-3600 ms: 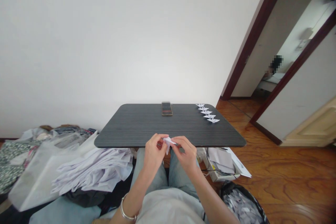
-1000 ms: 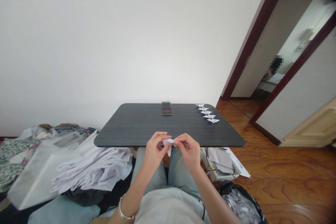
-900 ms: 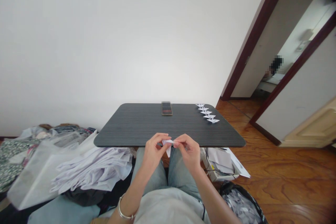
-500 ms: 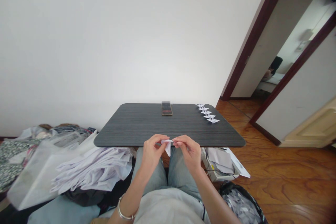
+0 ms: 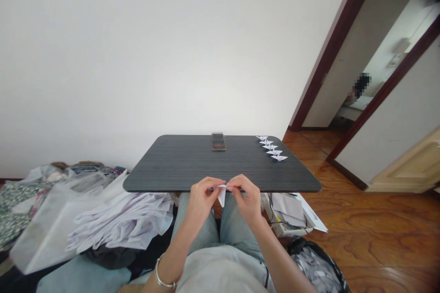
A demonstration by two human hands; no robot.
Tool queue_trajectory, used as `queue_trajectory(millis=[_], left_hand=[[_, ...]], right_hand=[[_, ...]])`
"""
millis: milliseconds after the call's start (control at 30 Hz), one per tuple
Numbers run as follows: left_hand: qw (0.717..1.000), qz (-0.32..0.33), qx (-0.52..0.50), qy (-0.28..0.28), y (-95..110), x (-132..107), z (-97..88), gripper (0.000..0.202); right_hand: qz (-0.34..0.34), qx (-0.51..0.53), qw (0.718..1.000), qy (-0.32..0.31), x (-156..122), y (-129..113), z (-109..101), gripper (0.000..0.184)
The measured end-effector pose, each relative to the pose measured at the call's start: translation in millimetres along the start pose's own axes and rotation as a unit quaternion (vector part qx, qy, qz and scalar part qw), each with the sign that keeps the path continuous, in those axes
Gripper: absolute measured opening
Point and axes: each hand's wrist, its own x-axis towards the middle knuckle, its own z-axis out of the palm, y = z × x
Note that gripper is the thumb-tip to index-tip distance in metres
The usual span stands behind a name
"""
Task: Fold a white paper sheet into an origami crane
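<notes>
Floor: black bin (image 5: 311,248) holds paper scraps (image 5: 314,271) | left hand (image 5: 204,200), right hand (image 5: 246,197): fingers pinch folded white paper (image 5: 222,192)

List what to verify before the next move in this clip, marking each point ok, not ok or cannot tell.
1. Left hand pinching the white paper piece: ok.
2. Right hand pinching the same piece: ok.
3. Paper held clear of the table: ok, its point hangs down at the near edge.
4. Folds on the piece sharp: cannot tell, fingers hide them.
5. Five origami cranes in their row, away from the hands: ok.
6. Dark rectangular object on the far edge, away from the hands: ok.
</notes>
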Motion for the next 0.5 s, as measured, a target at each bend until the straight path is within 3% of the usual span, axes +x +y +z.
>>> queue_trajectory(millis=[133,500], left_hand=[[1.000,0.000,0.001,0.015,0.9,0.3,1.6,0.020],[0.995,-0.009,-0.063,0.076,-1.6,1.4,0.4,0.021]], right_hand=[[0.015,-0.007,1.000,0.021,-2.7,-0.7,2.8,0.018],[-0.032,0.007,0.999,-0.027,-4.0,-2.6,0.0,0.014]])
